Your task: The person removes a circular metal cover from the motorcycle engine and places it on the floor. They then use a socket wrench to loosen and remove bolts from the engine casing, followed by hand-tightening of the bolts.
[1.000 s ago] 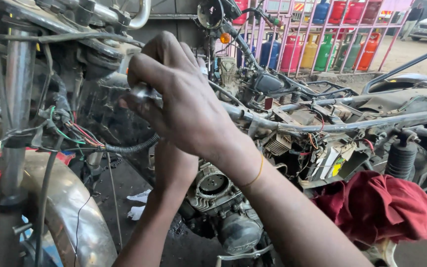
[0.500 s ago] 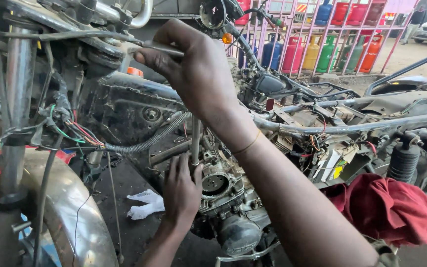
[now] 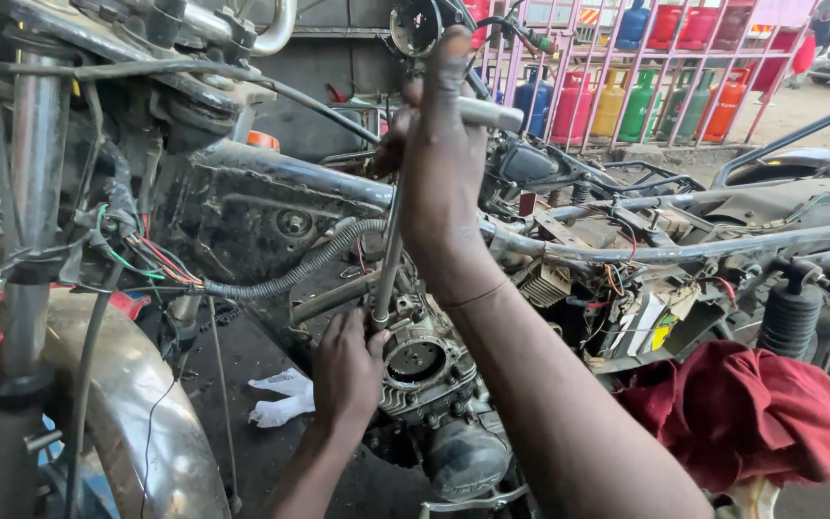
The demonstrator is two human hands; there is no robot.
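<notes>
- so, left first: the left hand (image 3: 346, 377) lies low against the engine (image 3: 429, 384), its fingers curled together around the foot of the long t-handle wrench (image 3: 388, 252), steadying the socket on a fastener at the rim of the open cylinder.
- the wrench shaft rises nearly upright from the engine's upper left edge to the crossbar at the top.
- the right hand (image 3: 444, 163) is high up, fingers clamped on the crossbar, one end of it poking out to the right.
- to turn it well, i'd judge the shaft must stay in line with the fastener, the lower hand pressing the socket home while the upper hand turns evenly; a tilt could slip it off.
- round about: a chrome mudguard (image 3: 117, 404) at lower left, a white rag (image 3: 285, 399) on the dark floor, the bare frame tube (image 3: 684, 252) running right, a red cloth (image 3: 751, 408) draped at lower right.
- behind, a pink rack of coloured gas cylinders (image 3: 665, 91) stands outdoors.
</notes>
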